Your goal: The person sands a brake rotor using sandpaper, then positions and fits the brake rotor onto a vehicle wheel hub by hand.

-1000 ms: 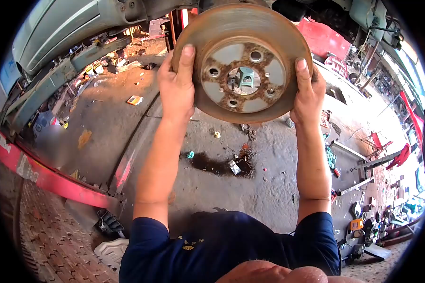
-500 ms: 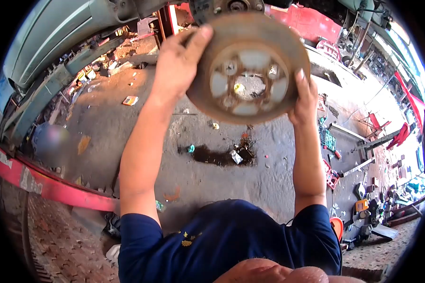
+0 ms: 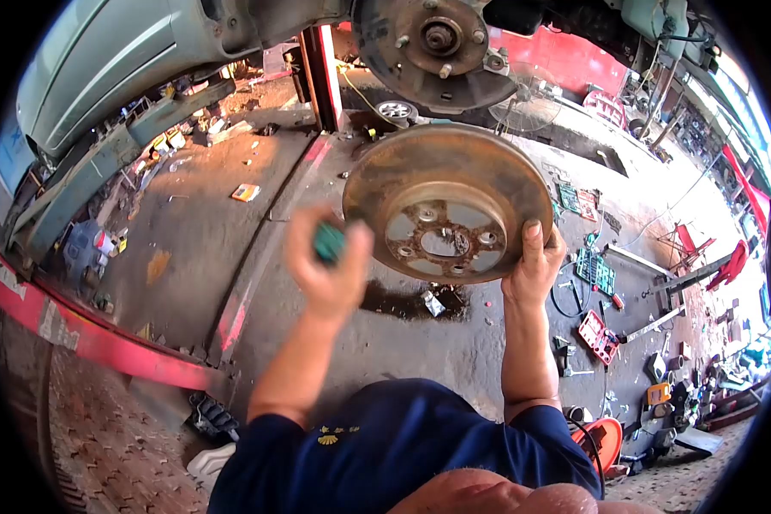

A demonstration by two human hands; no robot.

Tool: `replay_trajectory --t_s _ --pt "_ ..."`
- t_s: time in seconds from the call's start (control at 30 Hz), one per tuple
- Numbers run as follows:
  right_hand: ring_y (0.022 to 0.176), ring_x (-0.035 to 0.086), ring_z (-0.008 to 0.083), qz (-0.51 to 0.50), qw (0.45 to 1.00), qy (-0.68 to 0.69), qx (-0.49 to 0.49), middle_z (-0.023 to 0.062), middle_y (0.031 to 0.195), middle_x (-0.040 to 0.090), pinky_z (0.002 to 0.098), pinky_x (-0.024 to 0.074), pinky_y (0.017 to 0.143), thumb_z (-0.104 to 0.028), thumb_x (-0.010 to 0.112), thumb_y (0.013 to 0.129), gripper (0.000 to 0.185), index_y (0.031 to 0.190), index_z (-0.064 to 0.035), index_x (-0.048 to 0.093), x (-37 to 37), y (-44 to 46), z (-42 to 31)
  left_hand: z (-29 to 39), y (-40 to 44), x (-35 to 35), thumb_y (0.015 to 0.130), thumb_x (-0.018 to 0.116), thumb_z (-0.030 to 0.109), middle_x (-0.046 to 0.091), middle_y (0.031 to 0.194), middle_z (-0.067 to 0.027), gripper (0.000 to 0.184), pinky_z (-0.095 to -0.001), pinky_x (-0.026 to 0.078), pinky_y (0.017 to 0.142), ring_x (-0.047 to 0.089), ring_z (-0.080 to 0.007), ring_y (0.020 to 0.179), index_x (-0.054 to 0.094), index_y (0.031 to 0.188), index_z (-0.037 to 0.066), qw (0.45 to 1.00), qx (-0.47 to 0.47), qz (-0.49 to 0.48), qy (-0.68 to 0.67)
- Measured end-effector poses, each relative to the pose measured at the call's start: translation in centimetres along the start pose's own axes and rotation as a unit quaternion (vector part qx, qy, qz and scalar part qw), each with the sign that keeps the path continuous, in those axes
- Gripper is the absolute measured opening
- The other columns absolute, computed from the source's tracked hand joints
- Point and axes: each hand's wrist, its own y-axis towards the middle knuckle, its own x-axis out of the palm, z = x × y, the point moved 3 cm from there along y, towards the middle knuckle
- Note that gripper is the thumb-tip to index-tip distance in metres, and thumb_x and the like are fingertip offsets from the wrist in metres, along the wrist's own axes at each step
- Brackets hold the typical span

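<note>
A rusty brake disc (image 3: pixel 450 163) hangs tilted in front of me, its hub face and bolt holes towards me. My right hand (image 3: pixel 533 261) grips its lower right rim, with the thumb on the near face. Left of the disc, my left hand (image 3: pixel 325 261) is off the rim and smeared by motion. A small dark green object (image 3: pixel 327 243) shows between its thumb and fingers, too blurred to name. Beyond the disc is a bare wheel hub (image 3: pixel 439 36) with studs, backed by a dust shield (image 3: pixel 475 90).
A raised vehicle body (image 3: pixel 103 77) is at upper left, beside a red lift post (image 3: pixel 321 81). A foil packet (image 3: pixel 433 302) lies on an oil stain. Green tool cases (image 3: pixel 595 270) and a red case (image 3: pixel 598 337) sit right; a red lift arm (image 3: pixel 94 330) crosses left.
The disc has come down and away from the hub, which now shows fully. My left hand has let go of the rim and moved down; my right hand still holds it.
</note>
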Motion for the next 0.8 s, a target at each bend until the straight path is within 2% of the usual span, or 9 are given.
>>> replay_trajectory --t_s 0.03,0.07,0.17,0.2,0.27,0.37,0.47,0.6,0.8 --pt "0.104 0.072 0.0178 0.012 1.000 -0.013 -0.012 0.0138 0.120 0.075 0.0324 0.0570 0.092 -0.046 0.079 0.102 0.063 0.130 0.0097 0.068 0.7 0.5 -0.6 0.2 -2.6 0.1 0.075 0.101 0.031 0.060 0.124 -0.0208 0.083 -0.0397 0.056 0.090 0.065 -0.0313 0.115 0.063 0.141 -0.002 0.999 0.018 -0.037 0.000" --pt "0.104 0.072 0.0183 0.031 0.999 -0.027 0.000 0.0140 0.120 0.075 0.0327 0.0574 0.092 -0.046 0.078 0.102 0.065 0.131 0.0113 0.067 1.2 1.4 -0.8 3.3 -3.0 1.8 0.072 0.104 0.036 0.054 0.137 -0.0255 0.096 -0.0409 0.057 0.091 0.063 -0.0345 0.123 0.059 0.148 -0.003 0.981 0.154 -0.056 0.101" --pt "0.093 0.065 0.0135 0.072 0.997 -0.001 -0.039 0.0084 0.105 0.074 0.0293 0.0527 0.082 -0.043 0.078 0.102 0.056 0.118 0.0096 0.072 4.5 4.3 -1.9 3.1 -0.4 5.2 0.060 0.098 0.069 0.032 0.161 -0.0379 0.151 -0.0649 0.031 0.119 0.034 -0.0522 0.147 0.025 0.169 -0.006 0.956 0.142 -0.057 0.250" --pt "0.093 0.065 0.0135 0.069 0.997 0.001 -0.045 0.0084 0.105 0.074 0.0293 0.0527 0.082 -0.043 0.078 0.102 0.056 0.118 0.0096 0.072 5.4 5.6 -2.2 2.5 1.3 6.7 0.060 0.098 0.069 0.032 0.161 -0.0379 0.151 -0.0649 0.031 0.119 0.034 -0.0522 0.147 0.025 0.169 -0.006 0.956 0.146 -0.051 0.249" --pt "0.094 0.065 0.0141 0.062 0.995 0.004 -0.079 0.0096 0.107 0.074 0.0300 0.0526 0.083 -0.045 0.077 0.103 0.057 0.118 0.0097 0.072 7.3 8.0 -2.8 1.5 4.6 9.0 0.068 0.077 0.091 0.024 0.164 -0.0422 0.155 -0.0721 0.019 0.121 0.025 -0.0575 0.150 0.014 0.170 -0.008 0.961 0.181 0.012 0.209" --pt "0.096 0.067 0.0156 0.044 0.990 0.018 -0.133 0.0103 0.111 0.075 0.0315 0.0541 0.086 -0.043 0.078 0.103 0.056 0.121 0.0090 0.072 8.7 13.1 -3.1 0.9 9.6 10.5 0.066 0.080 0.089 0.035 0.155 -0.0387 0.156 -0.0683 0.027 0.115 0.034 -0.0532 0.140 0.013 0.169 -0.009 0.949 0.236 0.038 0.206" --pt "0.109 0.074 0.0247 0.015 0.983 0.100 -0.151 0.0179 0.127 0.074 0.0386 0.0618 0.098 -0.032 0.075 0.106 0.055 0.137 0.0111 0.064 10.4 16.5 -3.2 0.8 13.6 11.5 0.057 0.097 0.068 0.041 0.148 -0.0343 0.155 -0.0654 0.028 0.114 0.037 -0.0503 0.136 0.017 0.168 -0.006 0.942 0.279 0.042 0.181" --pt "0.106 0.075 0.0232 0.044 0.982 0.098 -0.153 0.0173 0.123 0.075 0.0367 0.0627 0.093 -0.029 0.076 0.106 0.048 0.130 0.0110 0.066 10.8 18.8 -2.1 0.4 15.5 12.5 0.050 0.106 0.051 0.040 0.149 -0.0317 0.155 -0.0640 0.029 0.117 0.035 -0.0487 0.137 0.020 0.166 -0.006 0.950 0.254 0.014 0.179" --pt "0.101 0.068 0.0153 0.072 0.979 0.051 -0.185 0.0100 0.115 0.076 0.0312 0.0547 0.090 -0.035 0.074 0.107 0.044 0.121 0.0074 0.073 10.4 19.5 -1.6 -1.0 16.1 14.2 0.051 0.105 0.055 0.034 0.153 -0.0320 0.154 -0.0603 0.028 0.121 0.030 -0.0477 0.141 0.021 0.165 -0.008 0.966 0.205 -0.027 0.154"
